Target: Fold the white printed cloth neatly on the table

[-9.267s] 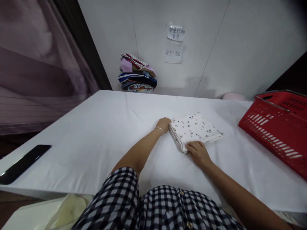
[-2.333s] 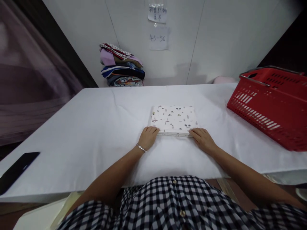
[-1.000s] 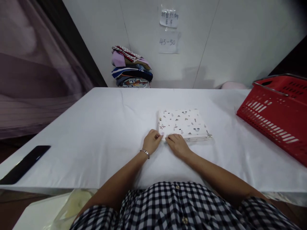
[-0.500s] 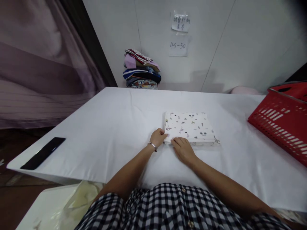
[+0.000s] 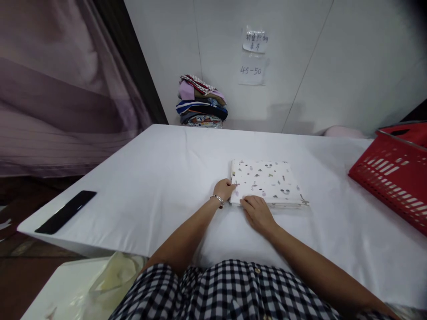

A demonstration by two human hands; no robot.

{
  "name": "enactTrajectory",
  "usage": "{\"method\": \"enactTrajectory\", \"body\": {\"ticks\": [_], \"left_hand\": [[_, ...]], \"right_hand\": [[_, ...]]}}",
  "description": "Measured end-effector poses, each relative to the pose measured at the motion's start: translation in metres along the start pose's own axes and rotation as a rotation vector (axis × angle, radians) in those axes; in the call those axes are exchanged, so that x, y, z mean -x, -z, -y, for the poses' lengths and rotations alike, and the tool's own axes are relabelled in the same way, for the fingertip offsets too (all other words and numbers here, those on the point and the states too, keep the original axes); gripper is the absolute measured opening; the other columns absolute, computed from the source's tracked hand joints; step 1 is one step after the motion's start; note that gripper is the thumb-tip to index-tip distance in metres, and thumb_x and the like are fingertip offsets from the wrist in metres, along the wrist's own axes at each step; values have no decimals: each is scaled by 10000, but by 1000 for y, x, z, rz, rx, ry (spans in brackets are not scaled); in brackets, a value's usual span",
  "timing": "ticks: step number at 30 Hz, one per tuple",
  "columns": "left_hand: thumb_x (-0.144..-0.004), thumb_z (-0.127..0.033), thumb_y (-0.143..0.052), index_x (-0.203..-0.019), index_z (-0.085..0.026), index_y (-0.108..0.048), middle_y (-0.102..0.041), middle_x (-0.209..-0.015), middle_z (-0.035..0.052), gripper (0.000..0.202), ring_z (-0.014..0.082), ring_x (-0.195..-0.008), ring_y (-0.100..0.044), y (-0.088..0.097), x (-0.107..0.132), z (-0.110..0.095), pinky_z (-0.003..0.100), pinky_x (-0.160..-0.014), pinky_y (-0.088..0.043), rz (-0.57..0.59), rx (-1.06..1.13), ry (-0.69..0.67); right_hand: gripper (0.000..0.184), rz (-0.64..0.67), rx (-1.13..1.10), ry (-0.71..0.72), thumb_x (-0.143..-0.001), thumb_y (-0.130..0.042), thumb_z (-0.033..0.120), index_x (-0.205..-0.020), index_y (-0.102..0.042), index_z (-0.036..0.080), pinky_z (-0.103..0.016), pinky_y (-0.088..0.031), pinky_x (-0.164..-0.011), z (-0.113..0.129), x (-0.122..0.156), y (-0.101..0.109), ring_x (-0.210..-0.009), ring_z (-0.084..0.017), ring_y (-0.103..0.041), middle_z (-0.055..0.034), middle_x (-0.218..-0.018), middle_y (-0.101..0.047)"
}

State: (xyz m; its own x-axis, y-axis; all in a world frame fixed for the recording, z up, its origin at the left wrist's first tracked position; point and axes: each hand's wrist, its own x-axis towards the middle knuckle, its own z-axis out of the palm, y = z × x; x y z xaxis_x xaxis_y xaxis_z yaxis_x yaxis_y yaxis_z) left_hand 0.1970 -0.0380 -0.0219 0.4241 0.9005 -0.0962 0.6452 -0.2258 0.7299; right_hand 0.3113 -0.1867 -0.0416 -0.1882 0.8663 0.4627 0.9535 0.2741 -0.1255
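A folded white cloth (image 5: pixel 270 180) printed with small rainbows, sprigs and other motifs lies flat on the table, in several layers. My left hand (image 5: pixel 224 190), with a bracelet at the wrist, grips the cloth's left edge near the front corner. Its thumb lies on top, and the other fingers are partly hidden at the side. Along the near edge, close to that same corner, my right hand (image 5: pixel 258 213) has its fingers bent over the fold and its thumb low at the front.
White sheeting covers the table (image 5: pixel 150 178). A red basket (image 5: pixel 393 173) stands at the right, and a black phone-like slab (image 5: pixel 66 212) lies at the left corner. Behind the far edge rises a stack of folded fabrics (image 5: pixel 202 104). A white stool-like surface (image 5: pixel 63 289) is low at the left.
My left hand has slid slightly up the cloth's left edge, away from the near corner. My right hand keeps its place on the near edge. The whole view has shifted a little.
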Motion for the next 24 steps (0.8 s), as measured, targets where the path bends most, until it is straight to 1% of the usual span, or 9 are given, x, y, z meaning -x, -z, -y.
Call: {"method": "enactTrajectory", "body": {"ticks": [5,7,11,16,18,20,21,22,24], "left_hand": [[-753,-475,-555,-617,-201,-507,-603,-697,1,310,144,-647,-527,0,-15,-7,252,-580,-356,-35,-51,-7],[-767,-454,-547,-639,-199,-514,-614,-725,9,287,147,-684,-543,-2,-22,-10,250,-605,-366,-51,-86,-1],[-788,-338,-534,-661,-199,-509,-627,-760,11,190,149,-751,-564,-6,-27,-10,246,-658,-384,-71,-132,7],[-760,-361,-570,-721,-204,-509,-643,-810,15,172,157,-763,-571,-4,-24,-7,251,-668,-393,-80,-102,35],[-750,-387,-580,-736,-205,-506,-645,-825,19,197,163,-772,-573,-2,-23,-7,253,-665,-392,-77,-97,43],[-753,-407,-573,-734,-207,-503,-646,-834,22,213,169,-781,-574,0,-23,-8,255,-655,-389,-64,-97,46],[-753,-412,-570,-731,-208,-500,-646,-837,23,217,172,-786,-573,1,-23,-8,255,-650,-387,-59,-98,48],[-753,-414,-569,-726,-208,-498,-646,-839,23,219,174,-790,-573,1,-23,-8,254,-646,-385,-56,-100,50],[-754,-412,-565,-714,-208,-492,-645,-833,23,220,176,-788,-571,1,-23,-9,254,-638,-380,-50,-106,49]], "right_hand": [[278,-22,10,-28,-845,-444,103,-1084,-581,142,-361,-378,-778,1,-4,-2,-945,-226,-471,-115,-1003,-586],[278,-23,8,-32,-850,-439,101,-1086,-581,140,-358,-378,-779,1,-4,-2,-951,-223,-470,-115,-1007,-586],[292,-8,-20,-28,-851,-430,99,-1104,-570,136,-360,-384,-792,1,0,0,-965,-224,-470,-121,-1018,-583],[274,23,-119,-17,-865,-438,163,-1106,-567,159,-369,-400,-812,-6,-2,9,-978,-224,-493,-118,-1057,-586],[248,20,-148,-30,-877,-438,208,-1070,-591,178,-373,-404,-819,-18,-1,19,-957,-219,-518,-106,-1034,-606],[235,2,-151,-93,-891,-429,259,-999,-626,192,-371,-413,-813,-39,5,32,-911,-214,-547,-93,-974,-634],[248,3,-143,-147,-898,-418,286,-952,-642,196,-361,-422,-795,-52,12,39,-874,-208,-561,-88,-935,-643],[271,-25,-122,-220,-900,-411,316,-939,-651,196,-361,-428,-797,-65,20,46,-873,-211,-567,-89,-936,-647],[319,-125,-25,-419,-886,-421,391,-947,-660,188,-381,-424,-844,-92,41,57,-942,-234,-562,-102,-1007,-639]]}}
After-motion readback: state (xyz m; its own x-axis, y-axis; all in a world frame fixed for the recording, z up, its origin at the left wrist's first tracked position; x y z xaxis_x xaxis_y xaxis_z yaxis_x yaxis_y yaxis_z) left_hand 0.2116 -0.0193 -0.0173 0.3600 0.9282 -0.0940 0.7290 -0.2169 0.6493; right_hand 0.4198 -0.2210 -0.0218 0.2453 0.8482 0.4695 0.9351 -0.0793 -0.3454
